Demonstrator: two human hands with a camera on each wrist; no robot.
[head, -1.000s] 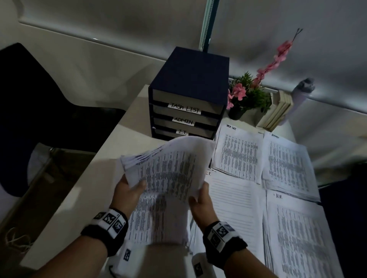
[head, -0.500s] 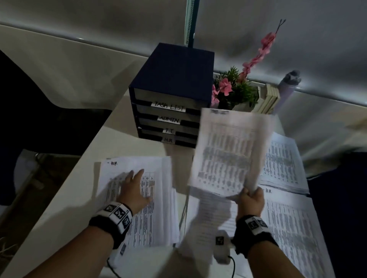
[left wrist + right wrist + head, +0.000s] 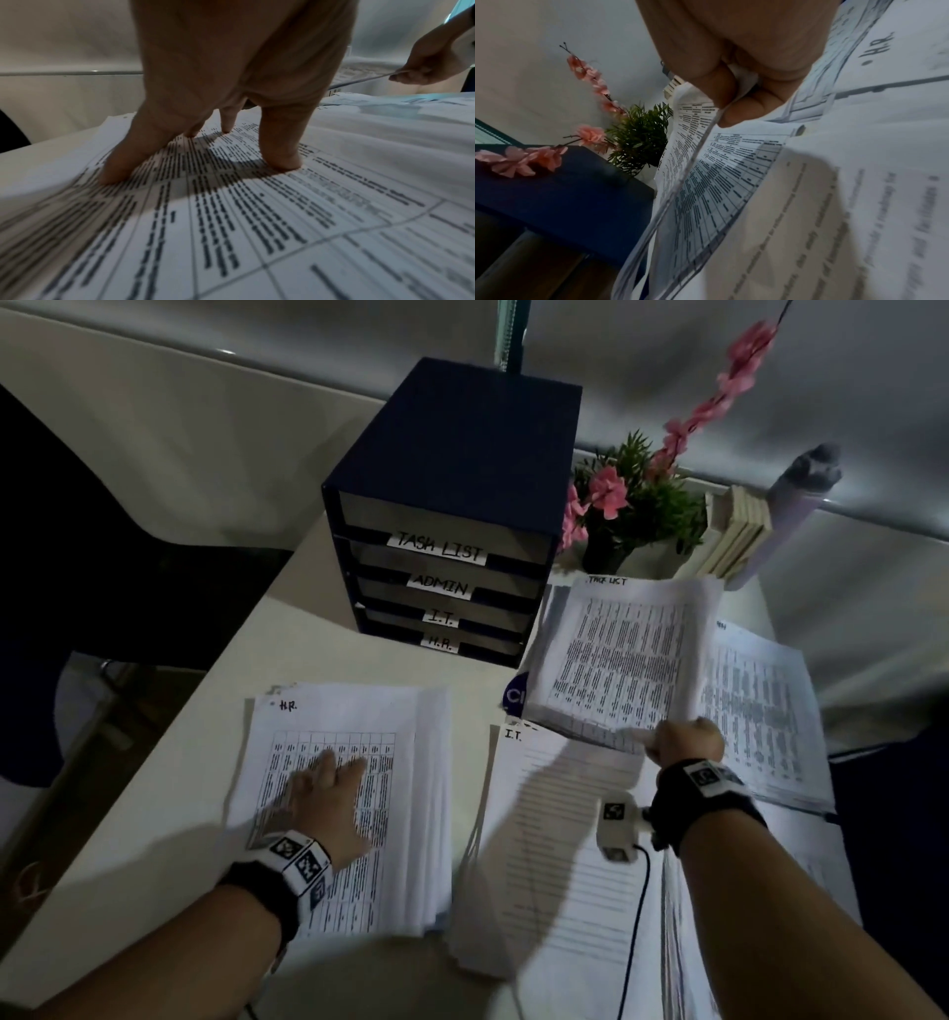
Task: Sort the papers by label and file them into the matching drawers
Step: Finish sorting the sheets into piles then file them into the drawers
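Sorting step: my right hand (image 3: 685, 742) pinches TASK LIST sheet (image 3: 621, 654); my left hand (image 3: 328, 793) flat on unsorted stack (image 3: 390, 814), desk's near-left edge. Next: drop onto matching far-right pile.

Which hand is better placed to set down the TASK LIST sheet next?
Right. The right hand already pinches the near edge of the TASK LIST sheet, just above the papers beside the drawers. The left hand lies flat on the H.R. pile.
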